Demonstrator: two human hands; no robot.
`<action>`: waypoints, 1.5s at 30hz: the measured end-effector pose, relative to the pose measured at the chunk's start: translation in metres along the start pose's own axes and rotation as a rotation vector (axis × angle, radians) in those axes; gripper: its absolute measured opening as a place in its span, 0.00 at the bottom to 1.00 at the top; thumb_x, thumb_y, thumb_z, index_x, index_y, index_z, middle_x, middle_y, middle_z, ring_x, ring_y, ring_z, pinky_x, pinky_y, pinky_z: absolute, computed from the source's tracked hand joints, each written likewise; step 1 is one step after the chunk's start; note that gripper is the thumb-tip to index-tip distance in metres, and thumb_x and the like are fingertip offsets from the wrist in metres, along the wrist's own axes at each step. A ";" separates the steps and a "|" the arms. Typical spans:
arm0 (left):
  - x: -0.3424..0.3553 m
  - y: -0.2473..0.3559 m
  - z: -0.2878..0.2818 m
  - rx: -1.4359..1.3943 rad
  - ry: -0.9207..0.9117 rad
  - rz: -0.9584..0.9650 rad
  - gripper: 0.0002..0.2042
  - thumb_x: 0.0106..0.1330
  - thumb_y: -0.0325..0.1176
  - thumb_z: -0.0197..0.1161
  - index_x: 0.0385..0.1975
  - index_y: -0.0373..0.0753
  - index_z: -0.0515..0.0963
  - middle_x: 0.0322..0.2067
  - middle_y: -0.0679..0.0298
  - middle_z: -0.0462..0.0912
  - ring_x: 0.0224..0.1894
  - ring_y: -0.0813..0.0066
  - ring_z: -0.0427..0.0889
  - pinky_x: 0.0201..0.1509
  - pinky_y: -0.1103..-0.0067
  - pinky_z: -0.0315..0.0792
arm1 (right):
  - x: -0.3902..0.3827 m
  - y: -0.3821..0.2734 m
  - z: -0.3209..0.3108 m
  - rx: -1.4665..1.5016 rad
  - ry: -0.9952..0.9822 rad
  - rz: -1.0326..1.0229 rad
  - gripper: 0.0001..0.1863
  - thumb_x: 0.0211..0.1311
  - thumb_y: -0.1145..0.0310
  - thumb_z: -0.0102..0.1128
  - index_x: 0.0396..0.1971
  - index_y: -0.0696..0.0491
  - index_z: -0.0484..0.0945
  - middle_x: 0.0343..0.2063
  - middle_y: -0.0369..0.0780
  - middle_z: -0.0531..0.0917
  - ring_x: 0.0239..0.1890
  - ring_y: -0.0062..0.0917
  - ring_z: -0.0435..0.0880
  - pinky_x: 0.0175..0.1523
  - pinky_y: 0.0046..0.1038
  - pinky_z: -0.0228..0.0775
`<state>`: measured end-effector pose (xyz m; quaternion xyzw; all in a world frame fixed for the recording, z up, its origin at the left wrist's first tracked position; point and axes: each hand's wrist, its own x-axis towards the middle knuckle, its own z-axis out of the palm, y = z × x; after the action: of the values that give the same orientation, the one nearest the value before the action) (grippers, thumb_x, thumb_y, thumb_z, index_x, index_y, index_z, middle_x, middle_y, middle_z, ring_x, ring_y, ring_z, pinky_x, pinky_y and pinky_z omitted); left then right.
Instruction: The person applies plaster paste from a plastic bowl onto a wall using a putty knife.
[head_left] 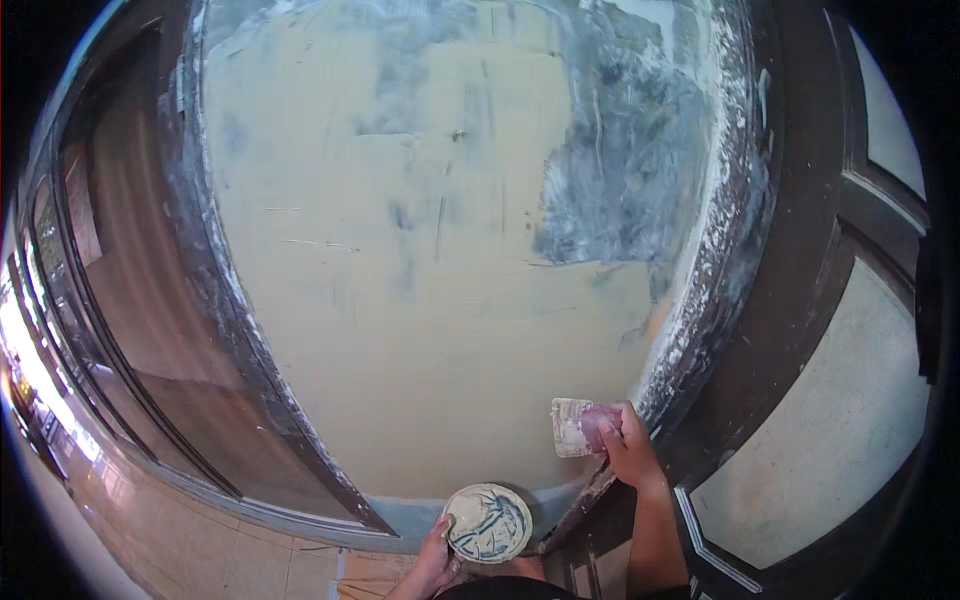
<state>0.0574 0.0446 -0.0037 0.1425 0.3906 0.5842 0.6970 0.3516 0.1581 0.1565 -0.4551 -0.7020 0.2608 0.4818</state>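
Observation:
My left hand [436, 560] grips the left edge of a round, pale dish [527, 508] low in front of me. Cream filler paste [468, 512] with dark streaks lies in the dish. Up and to the right, my right hand [634, 455] is closed on a flat putty scraper [572, 428]; its pale blade points left and its grip part is reddish. Behind the blade is a wall panel [400, 340] spread with cream filler, close to its lower right edge. Whether the blade touches the wall I cannot tell.
A bluish-grey patch [630, 150] shows at the panel's upper right. Dark frames border it, the right one [710, 230] spattered white. A dark door with pale panels [830, 400] stands at right, a glass panel [160, 250] at left. Tiled floor [230, 550] lies lower left.

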 end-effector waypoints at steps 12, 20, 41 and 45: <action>-0.009 0.045 -0.107 -0.046 0.058 0.040 0.25 0.75 0.42 0.49 0.63 0.31 0.63 0.58 0.50 0.73 0.58 0.58 0.75 0.63 0.66 0.72 | 0.052 -0.084 0.073 0.087 -0.086 -0.188 0.12 0.63 0.73 0.59 0.40 0.55 0.66 0.32 0.40 0.78 0.33 0.21 0.78 0.37 0.26 0.72; -0.020 0.079 -0.125 -0.054 0.062 0.126 0.23 0.76 0.42 0.46 0.65 0.35 0.62 0.59 0.54 0.73 0.58 0.62 0.75 0.62 0.68 0.72 | 0.083 -0.212 0.114 -0.617 -0.090 -0.616 0.15 0.61 0.66 0.57 0.45 0.55 0.71 0.41 0.44 0.79 0.44 0.41 0.79 0.44 0.42 0.73; -0.003 0.133 -0.165 -0.078 -0.212 0.170 0.23 0.76 0.42 0.38 0.66 0.42 0.59 0.60 0.53 0.71 0.61 0.55 0.72 0.65 0.59 0.68 | 0.135 -0.329 0.110 -1.038 -0.021 -0.624 0.17 0.59 0.59 0.61 0.42 0.52 0.73 0.39 0.45 0.79 0.44 0.42 0.80 0.45 0.41 0.74; -0.004 0.140 -0.168 -0.034 -0.245 0.111 0.23 0.76 0.42 0.38 0.66 0.39 0.60 0.60 0.53 0.72 0.60 0.55 0.74 0.64 0.61 0.69 | 0.124 -0.293 0.170 -1.145 -0.221 -0.635 0.16 0.58 0.57 0.63 0.38 0.52 0.72 0.35 0.42 0.79 0.43 0.39 0.80 0.44 0.40 0.74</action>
<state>-0.1604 0.0362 -0.0205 0.2225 0.2843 0.6064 0.7085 0.0678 0.1489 0.3789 -0.3811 -0.8749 -0.2629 0.1423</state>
